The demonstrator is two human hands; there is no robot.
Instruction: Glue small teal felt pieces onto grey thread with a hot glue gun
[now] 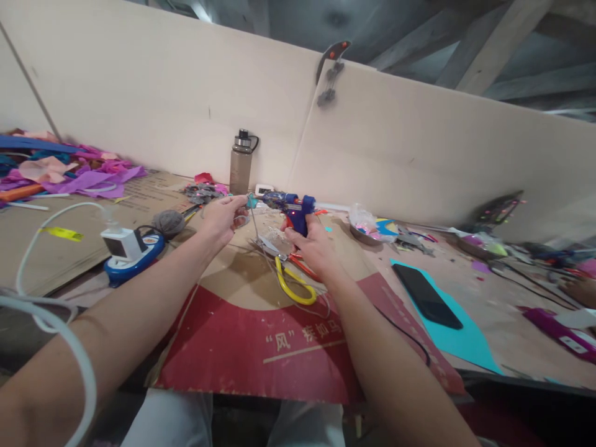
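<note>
My right hand [311, 244] is wrapped round the handle of a blue glue gun [300, 214], whose nozzle points left. My left hand [224, 218] pinches a small teal piece [252, 200] right at the nozzle, with a thin grey string hanging below it. Whether nozzle and piece touch is too small to tell. Beneath both hands, scissors with yellow handles [298, 288] lie on a red and brown cardboard sheet [223, 347]. Red-handled pliers [305, 268] rest beside the scissors, partly hidden by my right hand.
A bottle [241, 162] stands by the partition. On the left are a blue power strip [135, 259], looping white cables and colourful scraps [69, 167]. To the right lie a black phone [426, 295] on turquoise sheet, a bowl [365, 234] and a magenta tool [561, 332].
</note>
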